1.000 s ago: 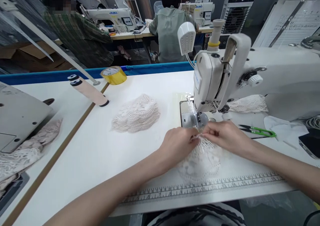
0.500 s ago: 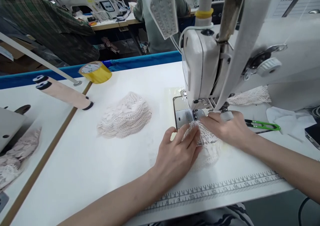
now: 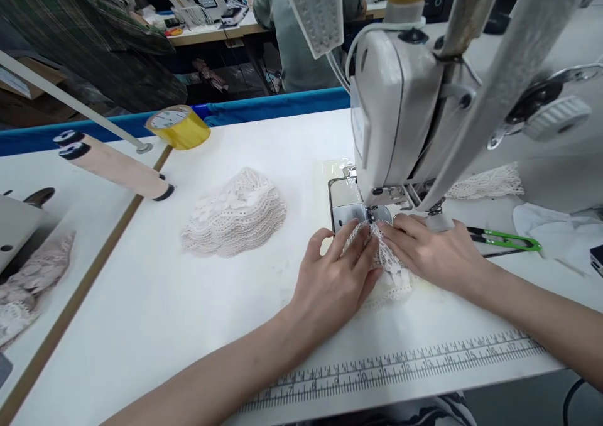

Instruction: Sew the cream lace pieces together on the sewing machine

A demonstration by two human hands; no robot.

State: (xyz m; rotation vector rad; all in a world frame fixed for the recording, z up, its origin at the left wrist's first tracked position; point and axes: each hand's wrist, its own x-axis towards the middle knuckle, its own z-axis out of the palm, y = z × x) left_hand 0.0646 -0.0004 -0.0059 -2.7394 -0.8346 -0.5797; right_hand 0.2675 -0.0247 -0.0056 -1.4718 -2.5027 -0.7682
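Note:
A white lace piece [image 3: 393, 275] lies on the white table [image 3: 188, 313] just in front of the presser foot of a white sewing machine [image 3: 405, 118]. My left hand [image 3: 334, 281] lies flat on its left side, fingers spread and pressing it down. My right hand [image 3: 431, 253] presses its right side, fingertips close to the needle. The far edge of the lace sits at the metal needle plate [image 3: 346, 206]. Most of the lace is hidden under both hands.
A stack of lace pieces [image 3: 235, 218] lies to the left. Beyond it are a yellow tape roll [image 3: 178, 126] and a pink tube [image 3: 115, 165]. Green thread snips [image 3: 506, 240] and more lace [image 3: 490, 184] lie right of the machine. Other people sit at machines behind.
Both hands pushed the lace piece forward to the presser foot and flattened onto it. My head moved closer to the machine.

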